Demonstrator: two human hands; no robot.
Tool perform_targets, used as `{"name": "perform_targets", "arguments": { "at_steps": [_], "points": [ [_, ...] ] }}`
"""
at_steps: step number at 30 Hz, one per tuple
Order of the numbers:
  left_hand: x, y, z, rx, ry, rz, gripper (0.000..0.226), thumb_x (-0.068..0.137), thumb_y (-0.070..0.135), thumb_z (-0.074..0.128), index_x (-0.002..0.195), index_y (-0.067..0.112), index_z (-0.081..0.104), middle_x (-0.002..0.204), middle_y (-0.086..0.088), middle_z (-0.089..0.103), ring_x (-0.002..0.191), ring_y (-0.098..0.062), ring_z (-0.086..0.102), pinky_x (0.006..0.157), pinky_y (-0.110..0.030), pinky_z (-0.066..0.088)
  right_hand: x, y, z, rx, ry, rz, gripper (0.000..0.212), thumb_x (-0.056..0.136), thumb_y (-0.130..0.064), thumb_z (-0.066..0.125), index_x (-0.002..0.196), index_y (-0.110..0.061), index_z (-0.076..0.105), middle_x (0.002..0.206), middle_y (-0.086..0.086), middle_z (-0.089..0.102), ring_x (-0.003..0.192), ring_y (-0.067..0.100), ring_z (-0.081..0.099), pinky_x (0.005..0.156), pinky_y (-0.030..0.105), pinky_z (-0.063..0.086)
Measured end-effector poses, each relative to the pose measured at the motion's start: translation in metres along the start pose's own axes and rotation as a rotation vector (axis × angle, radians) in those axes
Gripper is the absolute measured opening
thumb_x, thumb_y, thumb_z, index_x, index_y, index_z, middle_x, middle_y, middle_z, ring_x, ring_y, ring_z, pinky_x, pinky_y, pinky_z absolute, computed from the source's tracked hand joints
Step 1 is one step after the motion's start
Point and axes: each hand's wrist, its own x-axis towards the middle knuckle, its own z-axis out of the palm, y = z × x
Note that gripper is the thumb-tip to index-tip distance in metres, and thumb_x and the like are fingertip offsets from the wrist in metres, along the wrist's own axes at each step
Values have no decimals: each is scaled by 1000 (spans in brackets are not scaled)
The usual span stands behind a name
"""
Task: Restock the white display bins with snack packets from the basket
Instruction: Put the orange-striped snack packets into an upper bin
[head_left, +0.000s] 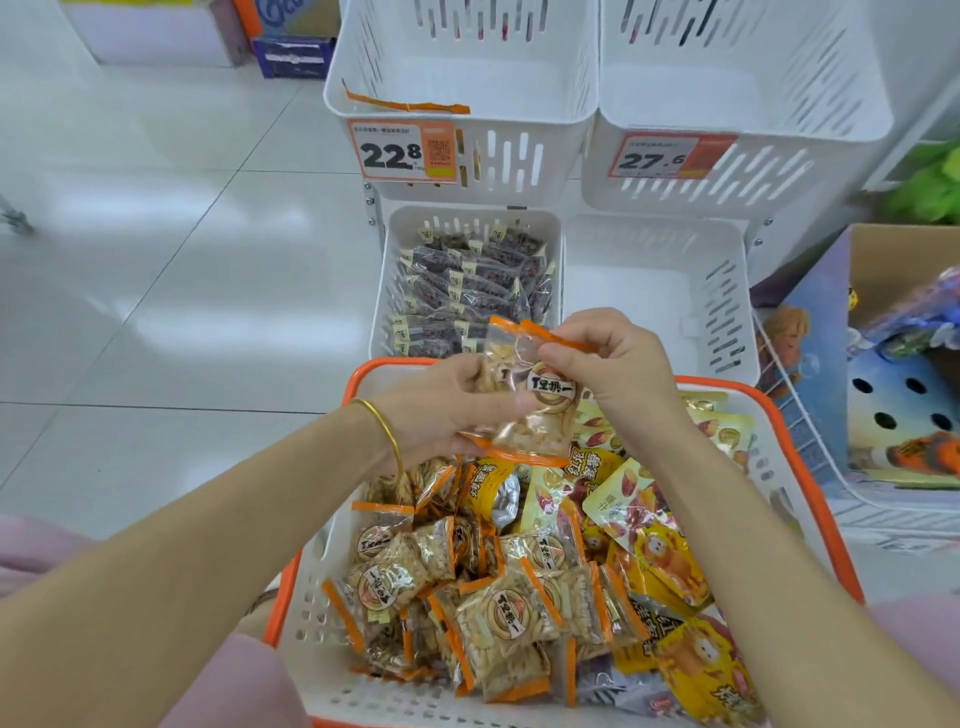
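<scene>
My left hand (441, 410) grips a small stack of clear orange-edged snack packets (535, 410) above the basket. My right hand (613, 364) pinches the top orange edge of the front packet. Below them stands the white basket with an orange rim (810, 457), filled with several more orange-edged packets (498, 613) on the left and yellow packets (665, 551) on the right. Ahead are the white display bins: the lower left bin (550, 223) holds dark packets (467, 291), the lower right bin (675, 291) looks bare, and the two upper bins (467, 78) hold only an orange strip.
Price tags 22.8 (402, 153) and 27.6 (670, 156) hang on the upper bins. A cardboard box with toys (904, 322) stands at the right beside a wire rack. Glossy white floor tiles (182, 260) spread to the left; boxes (291, 47) sit at the back.
</scene>
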Motion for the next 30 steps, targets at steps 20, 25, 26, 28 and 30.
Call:
{"name": "perform_targets", "arguments": {
  "at_steps": [20, 25, 26, 28, 30],
  "points": [
    [68, 149, -121, 780, 1090, 736, 57, 77, 20, 73, 126, 6, 48, 131, -12, 46, 126, -28, 38, 101, -20, 20, 247, -137, 39, -1, -44, -193, 19, 82, -5, 70, 84, -21, 60, 89, 8, 66, 82, 21, 67, 70, 45, 59],
    [88, 137, -153, 729, 1000, 641, 82, 77, 35, 72, 142, 13, 28, 154, -10, 14, 143, -18, 5, 113, -25, 6, 329, -110, 103, -387, -8, -245, 19, 74, -12, 78, 84, -20, 64, 79, -1, 64, 85, 23, 64, 77, 38, 55],
    [90, 135, -155, 709, 977, 654, 84, 76, 35, 73, 143, 14, 26, 154, -8, 13, 144, -16, 4, 112, -23, 5, 336, -104, 113, -444, -20, -241, 19, 76, -12, 77, 88, -19, 64, 76, -5, 60, 82, 20, 61, 74, 31, 53],
    [94, 129, -158, 663, 950, 677, 84, 75, 33, 74, 141, 15, 26, 154, -7, 13, 144, -16, 6, 111, -22, 7, 342, -94, 127, -571, -101, -220, 20, 77, -13, 75, 91, -20, 63, 82, -5, 59, 85, 16, 57, 74, 27, 49],
    [96, 125, -159, 618, 940, 688, 82, 74, 31, 76, 139, 15, 28, 153, -6, 14, 143, -16, 10, 112, -23, 11, 343, -90, 131, -712, -265, -190, 21, 79, -19, 74, 96, -18, 62, 98, -1, 62, 93, 18, 58, 81, 30, 48]
  ]
}}
